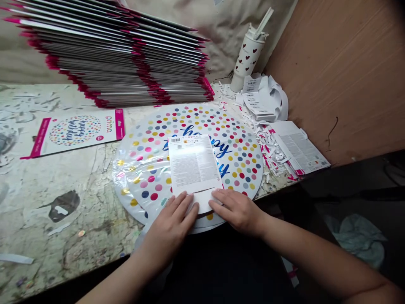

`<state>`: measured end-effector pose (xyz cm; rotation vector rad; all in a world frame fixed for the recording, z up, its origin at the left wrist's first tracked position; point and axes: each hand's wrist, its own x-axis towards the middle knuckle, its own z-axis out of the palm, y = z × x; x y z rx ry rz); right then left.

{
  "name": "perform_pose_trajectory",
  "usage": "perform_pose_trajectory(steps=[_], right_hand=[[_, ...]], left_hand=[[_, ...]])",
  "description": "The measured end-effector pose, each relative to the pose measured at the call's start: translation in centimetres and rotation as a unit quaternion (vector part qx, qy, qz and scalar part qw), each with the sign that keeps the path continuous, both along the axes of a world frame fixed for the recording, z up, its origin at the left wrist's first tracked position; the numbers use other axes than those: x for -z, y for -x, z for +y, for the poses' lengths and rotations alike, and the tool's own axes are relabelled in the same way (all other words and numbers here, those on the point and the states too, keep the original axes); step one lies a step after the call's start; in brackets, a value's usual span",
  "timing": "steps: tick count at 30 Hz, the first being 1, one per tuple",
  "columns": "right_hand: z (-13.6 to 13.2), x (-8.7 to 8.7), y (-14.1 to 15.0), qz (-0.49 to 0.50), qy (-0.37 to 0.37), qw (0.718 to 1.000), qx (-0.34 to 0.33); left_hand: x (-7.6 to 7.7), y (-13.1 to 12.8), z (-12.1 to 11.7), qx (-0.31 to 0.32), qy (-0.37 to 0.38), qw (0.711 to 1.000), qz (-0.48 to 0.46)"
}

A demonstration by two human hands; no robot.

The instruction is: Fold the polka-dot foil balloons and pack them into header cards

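A round flat foil balloon [240, 139] with coloured dots and blue "happy birthday" lettering lies on the worn table [79, 198], its near edge hanging over the front. A white printed card [193, 166] with a barcode lies on its middle. My left hand [172, 221] lies flat with fingers stretched out on the card's near left edge. My right hand [236, 209] presses flat on the near right edge. Neither hand grips anything.
A tall slanted stack of pink-edged cards [126, 55] fills the back. One "prima" card [79, 131] lies at left. A heart-print tumbler [248, 57], label strips [261, 99], paper scraps and a leaflet [299, 147] sit at right by a brown wall [348, 71].
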<state>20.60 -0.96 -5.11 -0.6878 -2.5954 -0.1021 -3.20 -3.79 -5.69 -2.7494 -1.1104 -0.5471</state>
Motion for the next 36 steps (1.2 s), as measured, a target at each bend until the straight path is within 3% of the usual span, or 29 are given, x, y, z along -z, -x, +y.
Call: perform_pose_trajectory(steps=[4, 7, 10, 13, 16, 19, 22, 24, 26, 28, 29, 31, 33, 36], right_hand=[[0.9, -0.1, 0.3, -0.048, 0.023, 0.999, 0.002], [1.7, -0.2, 0.6, -0.028, 0.076, 0.997, -0.007], [3.0, -0.7, 1.0, 0.012, 0.206, 0.978, 0.028], [4.7, -1.5, 1.7, -0.023, 0.33, 0.939, 0.096], [5.8, -2.2, 2.3, -0.062, 0.286, 0.939, 0.179], [5.9, -2.3, 2.8, -0.138, 0.204, 0.961, 0.124], [5.5, -2.1, 3.4, -0.244, 0.19, 0.947, 0.087], [5.2, -2.0, 3.9, -0.274, 0.156, 0.941, 0.124], [5.0, -2.3, 4.3, -0.261, 0.099, 0.95, 0.137], [4.8, -2.8, 4.6, -0.207, 0.028, 0.97, 0.123], [4.7, -3.1, 4.8, -0.17, -0.008, 0.979, 0.112], [4.1, -3.5, 5.2, -0.083, -0.067, 0.991, 0.083], [3.4, -3.7, 5.7, 0.002, -0.098, 0.994, 0.054], [2.5, -3.2, 6.3, 0.08, -0.098, 0.991, 0.051]], left_hand=[[0.4, 0.1, 0.5, -0.01, 0.019, 0.999, -0.04], [0.2, -0.2, 0.5, -0.017, 0.048, 0.997, -0.054], [-0.7, -0.7, 1.0, -0.038, 0.088, 0.994, -0.058], [-1.5, -1.4, 2.7, -0.139, 0.173, 0.973, -0.061], [-1.8, -1.5, 5.0, -0.222, 0.183, 0.956, -0.055], [-1.8, -0.4, 6.8, -0.219, 0.189, 0.955, -0.065], [-2.3, 1.7, 6.9, -0.281, 0.185, 0.934, -0.123], [-3.0, 2.8, 5.9, -0.338, 0.22, 0.893, -0.201], [-3.7, 2.9, 4.3, -0.317, 0.399, 0.808, -0.297], [-4.2, 2.1, 2.8, -0.245, 0.594, 0.658, -0.393], [-4.3, 1.5, 2.3, -0.217, 0.646, 0.581, -0.445], [-4.3, 0.2, 1.9, -0.208, 0.65, 0.468, -0.561], [-4.1, -0.7, 2.3, -0.237, 0.584, 0.423, -0.651], [-3.9, -1.0, 3.3, -0.286, 0.519, 0.414, -0.691]])
